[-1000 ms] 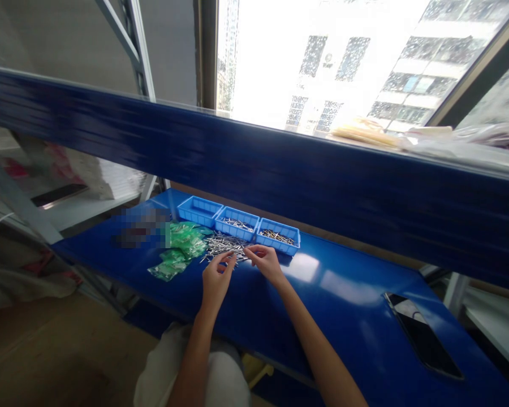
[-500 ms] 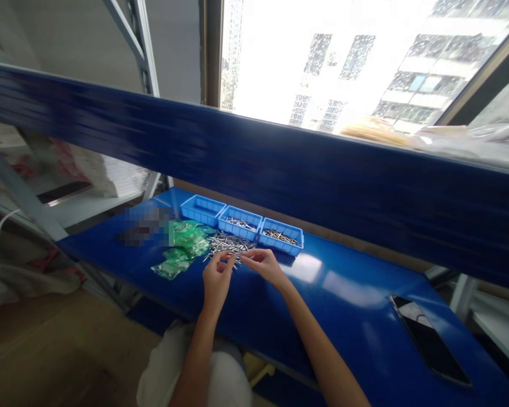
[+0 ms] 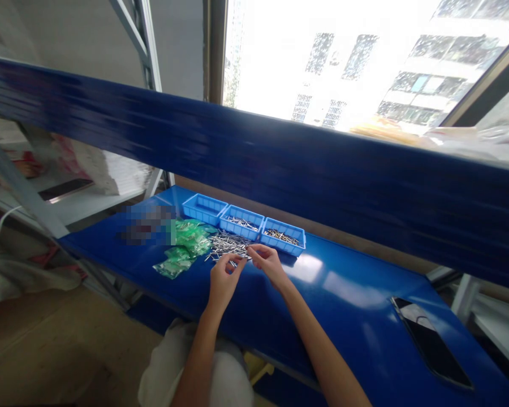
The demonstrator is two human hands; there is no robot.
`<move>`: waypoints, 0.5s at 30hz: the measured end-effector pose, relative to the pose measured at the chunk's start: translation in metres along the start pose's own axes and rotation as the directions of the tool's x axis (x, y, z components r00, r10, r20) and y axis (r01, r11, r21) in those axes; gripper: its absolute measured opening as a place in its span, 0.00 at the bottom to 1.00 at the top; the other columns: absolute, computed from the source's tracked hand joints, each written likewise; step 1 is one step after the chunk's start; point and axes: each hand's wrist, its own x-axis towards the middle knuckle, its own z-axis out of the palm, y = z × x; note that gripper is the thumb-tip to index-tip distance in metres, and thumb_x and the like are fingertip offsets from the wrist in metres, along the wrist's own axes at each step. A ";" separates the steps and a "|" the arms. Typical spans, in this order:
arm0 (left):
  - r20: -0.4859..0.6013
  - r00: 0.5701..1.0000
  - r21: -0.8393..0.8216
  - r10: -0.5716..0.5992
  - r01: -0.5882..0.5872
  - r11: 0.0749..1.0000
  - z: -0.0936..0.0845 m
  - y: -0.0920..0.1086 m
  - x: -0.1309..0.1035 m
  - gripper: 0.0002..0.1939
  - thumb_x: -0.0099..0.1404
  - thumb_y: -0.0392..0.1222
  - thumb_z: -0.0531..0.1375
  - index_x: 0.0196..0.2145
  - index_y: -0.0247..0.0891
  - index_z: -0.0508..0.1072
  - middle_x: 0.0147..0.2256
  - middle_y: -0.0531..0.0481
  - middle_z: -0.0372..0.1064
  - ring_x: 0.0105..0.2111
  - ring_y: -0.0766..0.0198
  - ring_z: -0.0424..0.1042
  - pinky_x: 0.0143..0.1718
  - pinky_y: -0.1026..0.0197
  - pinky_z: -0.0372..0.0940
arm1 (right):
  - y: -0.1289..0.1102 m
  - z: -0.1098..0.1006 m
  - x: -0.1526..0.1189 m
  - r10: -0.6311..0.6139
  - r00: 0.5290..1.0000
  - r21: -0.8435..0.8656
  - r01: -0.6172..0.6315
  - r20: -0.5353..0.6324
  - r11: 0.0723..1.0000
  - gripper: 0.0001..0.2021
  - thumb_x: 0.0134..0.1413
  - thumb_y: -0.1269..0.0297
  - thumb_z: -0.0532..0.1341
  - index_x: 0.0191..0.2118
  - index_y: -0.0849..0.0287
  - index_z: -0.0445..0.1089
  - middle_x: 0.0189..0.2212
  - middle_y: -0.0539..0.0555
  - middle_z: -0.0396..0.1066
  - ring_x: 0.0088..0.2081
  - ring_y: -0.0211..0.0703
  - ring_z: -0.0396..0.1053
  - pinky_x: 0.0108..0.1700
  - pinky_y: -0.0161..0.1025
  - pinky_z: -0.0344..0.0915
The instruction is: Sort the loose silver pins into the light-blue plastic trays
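Note:
A loose pile of thin, silvery metal pins [image 3: 227,244] lies on the blue tabletop [image 3: 343,333]. My left hand [image 3: 225,280] is at the pile's near edge, thumb and index finger pinched together. Just right of it, my right hand [image 3: 269,265] also pinches, its fingertips over the pile's right side. Whatever sits between either set of fingertips is too small to make out. Behind the pile stand three blue bins in a row: a left bin [image 3: 200,215], a middle bin [image 3: 237,229] with silvery pins, and a right bin [image 3: 282,245] with brassy and darker pins.
Green-tinted plastic bags [image 3: 186,243] lie left of the pile, near a pixelated patch. A phone [image 3: 435,345] rests on the table at right. Above the bins, a wide blue shelf beam [image 3: 254,155] crosses the view. Another phone [image 3: 65,190] lies on a side shelf at left.
My left hand has shifted slightly right and down, its fingertips now lower than the right hand's. My right fingertips have risen a little toward the pile. Bins and bags stay put.

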 end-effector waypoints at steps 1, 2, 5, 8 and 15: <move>-0.022 1.000 -0.013 -0.019 0.019 1.000 0.000 0.000 0.000 0.15 0.53 0.53 0.57 0.30 0.38 0.69 0.29 0.50 0.69 0.22 0.66 0.66 0.24 0.64 0.61 | 0.001 -0.001 0.001 0.000 1.000 -0.010 0.000 -0.002 1.000 0.16 0.40 0.51 0.63 0.31 0.60 0.72 0.17 0.47 0.62 0.18 0.30 0.56 0.19 0.30 0.52; -0.042 0.998 -0.027 -0.035 0.034 0.999 -0.001 0.000 0.000 0.16 0.53 0.54 0.57 0.31 0.38 0.69 0.29 0.50 0.69 0.22 0.66 0.66 0.24 0.64 0.60 | 0.002 -0.002 0.001 0.004 1.000 -0.024 -0.004 0.000 1.000 0.16 0.40 0.51 0.63 0.31 0.60 0.72 0.17 0.47 0.62 0.18 0.30 0.56 0.19 0.30 0.52; -0.087 0.995 -0.068 -0.049 0.043 0.997 -0.002 -0.002 0.000 0.17 0.53 0.54 0.57 0.33 0.37 0.67 0.31 0.49 0.69 0.22 0.66 0.66 0.23 0.64 0.60 | 0.003 -0.003 0.000 0.022 0.999 -0.083 -0.018 0.045 0.996 0.17 0.39 0.51 0.63 0.29 0.61 0.72 0.19 0.48 0.64 0.19 0.31 0.58 0.19 0.30 0.54; -0.113 0.992 -0.108 -0.051 0.039 0.993 -0.002 -0.003 0.001 0.17 0.55 0.53 0.56 0.36 0.37 0.66 0.31 0.49 0.68 0.22 0.67 0.66 0.22 0.65 0.61 | 0.000 -0.001 -0.003 0.025 0.994 -0.131 -0.011 0.107 0.991 0.16 0.39 0.51 0.63 0.26 0.62 0.72 0.21 0.49 0.66 0.20 0.32 0.59 0.21 0.31 0.55; -0.129 0.990 -0.118 -0.063 0.048 0.992 0.000 -0.004 0.000 0.16 0.54 0.51 0.57 0.36 0.37 0.64 0.30 0.50 0.67 0.22 0.68 0.66 0.23 0.65 0.61 | 0.000 -0.002 -0.002 0.021 0.999 -0.085 -0.018 0.027 0.996 0.16 0.40 0.52 0.63 0.29 0.62 0.71 0.21 0.49 0.66 0.19 0.31 0.59 0.20 0.31 0.55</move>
